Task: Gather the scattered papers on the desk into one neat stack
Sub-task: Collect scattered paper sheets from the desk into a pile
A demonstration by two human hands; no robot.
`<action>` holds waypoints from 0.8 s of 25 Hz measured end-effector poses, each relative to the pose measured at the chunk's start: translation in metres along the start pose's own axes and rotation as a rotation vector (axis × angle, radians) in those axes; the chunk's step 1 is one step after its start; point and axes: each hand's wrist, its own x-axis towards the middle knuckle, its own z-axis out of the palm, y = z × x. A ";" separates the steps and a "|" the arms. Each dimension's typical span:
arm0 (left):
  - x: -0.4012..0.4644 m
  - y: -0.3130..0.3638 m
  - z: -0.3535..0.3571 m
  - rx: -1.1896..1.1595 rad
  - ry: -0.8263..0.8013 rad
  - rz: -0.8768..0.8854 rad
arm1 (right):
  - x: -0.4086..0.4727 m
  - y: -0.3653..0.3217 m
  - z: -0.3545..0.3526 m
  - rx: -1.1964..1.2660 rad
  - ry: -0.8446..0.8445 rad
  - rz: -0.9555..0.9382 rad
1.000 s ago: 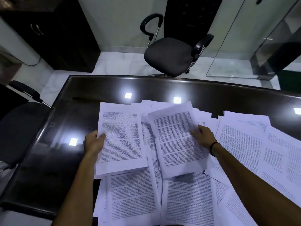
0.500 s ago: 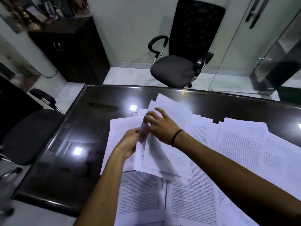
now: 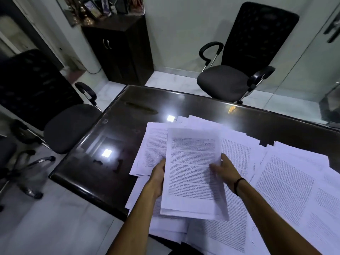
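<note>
A small stack of printed sheets [image 3: 191, 173] is lifted above the dark glossy desk [image 3: 114, 144]. My left hand [image 3: 158, 174] grips its left edge, with fingers hidden under the paper. At the stack's right edge is my right hand [image 3: 225, 172], thumb on the top page, a black band on the wrist; motion blur hides its fingers. Several loose printed papers [image 3: 287, 181] lie scattered and overlapping across the desk to the right and underneath. One sheet [image 3: 150, 150] lies just left of the held stack.
A black office chair [image 3: 237, 57] stands beyond the desk's far edge. Another chair [image 3: 60, 124] sits off the left side. A dark cabinet [image 3: 119, 46] stands by the back wall. Bright ceiling-light reflections mark the bare left part of the desk.
My right hand has laid its sheets onto the ones my left hand held. Both hands now hold one combined stack by its sides. The camera has tilted up and left.
</note>
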 end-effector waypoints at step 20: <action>0.058 0.077 -0.221 0.238 0.560 0.174 | 0.101 -0.032 0.173 -0.615 0.206 0.112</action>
